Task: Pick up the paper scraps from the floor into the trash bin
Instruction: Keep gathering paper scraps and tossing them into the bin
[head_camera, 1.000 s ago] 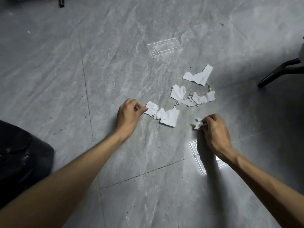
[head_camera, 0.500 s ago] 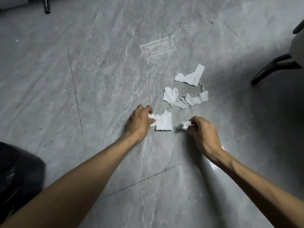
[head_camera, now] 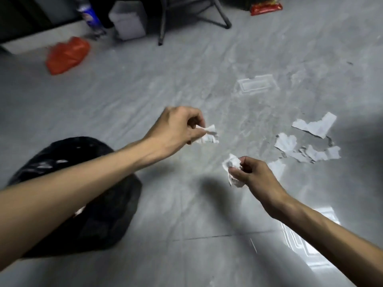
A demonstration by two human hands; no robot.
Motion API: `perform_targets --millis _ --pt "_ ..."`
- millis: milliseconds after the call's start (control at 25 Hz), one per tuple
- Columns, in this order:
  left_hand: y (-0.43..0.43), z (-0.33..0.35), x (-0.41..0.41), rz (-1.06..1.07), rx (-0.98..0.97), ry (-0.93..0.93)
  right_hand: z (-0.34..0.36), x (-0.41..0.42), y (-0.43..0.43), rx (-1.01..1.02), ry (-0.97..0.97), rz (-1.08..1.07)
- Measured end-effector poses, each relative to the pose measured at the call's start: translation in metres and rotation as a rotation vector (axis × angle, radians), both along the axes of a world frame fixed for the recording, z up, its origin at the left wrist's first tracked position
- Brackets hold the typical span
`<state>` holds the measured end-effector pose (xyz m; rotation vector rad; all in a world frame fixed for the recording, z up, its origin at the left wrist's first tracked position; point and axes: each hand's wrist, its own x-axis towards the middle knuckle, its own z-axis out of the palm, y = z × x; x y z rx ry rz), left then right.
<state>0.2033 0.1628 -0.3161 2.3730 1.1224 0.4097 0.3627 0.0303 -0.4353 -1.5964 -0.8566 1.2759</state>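
Observation:
My left hand [head_camera: 176, 127] is raised off the grey floor, pinching white paper scraps [head_camera: 208, 134]. Lower and to the right, my right hand [head_camera: 253, 175] grips a crumpled wad of scraps [head_camera: 233, 164]. Several torn scraps still lie on the floor to the right: a long piece [head_camera: 315, 126], a smaller one [head_camera: 286, 142] and a jagged cluster [head_camera: 319, 155]. The trash bin, lined with a black bag [head_camera: 99, 214], sits at the lower left, partly hidden under my left forearm.
At the back stand a red plastic bag [head_camera: 67, 54], a plastic bottle [head_camera: 91, 17], a small grey box [head_camera: 129, 20] and dark chair legs [head_camera: 219, 19]. A red packet [head_camera: 266, 6] lies at the far right. Ceiling-light reflections mark the tiles.
Both hands have lifted off the floor with scraps in them, and the view has tilted up and left, bringing the black bin and the back of the room into sight.

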Motion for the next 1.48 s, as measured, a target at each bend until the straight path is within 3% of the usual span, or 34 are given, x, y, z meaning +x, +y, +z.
perform_targets --millis 120,240,360,520,640,760,920,1160,1320,1480 --pt "0.002 0.040 -0.087 0.193 0.165 -0.067 0.046 -0.055 0.039 0.101 0.080 0.157" --pt "-0.004 0.034 -0.173 0.502 0.221 -0.020 0.087 -0.118 0.076 0.210 0.157 0.292" --pt "-0.012 -0.004 -0.245 0.716 0.053 0.128 0.117 -0.186 0.111 0.310 0.136 0.378" --pt "-0.024 -0.044 -0.300 0.822 -0.299 0.283 0.126 -0.257 0.135 0.299 -0.027 0.500" --pt "-0.022 -0.044 -0.308 0.883 -0.225 0.218 0.121 -0.273 0.141 0.087 -0.063 0.636" --pt "-0.015 -0.031 -0.278 0.785 -0.090 0.146 0.120 -0.243 0.142 0.063 -0.051 0.581" --pt "-0.001 -0.017 -0.190 0.520 -0.009 0.094 0.108 -0.140 0.115 0.090 0.088 0.385" --pt "-0.001 -0.037 -0.019 0.017 -0.218 0.169 0.030 0.033 0.036 -0.114 -0.087 -0.049" --pt "-0.016 -0.066 0.083 -0.311 -0.243 0.329 -0.031 0.121 -0.022 -0.297 -0.319 -0.185" --pt "-0.033 -0.119 0.148 -0.401 -0.169 0.451 -0.069 0.187 -0.044 -0.350 -0.798 -0.201"
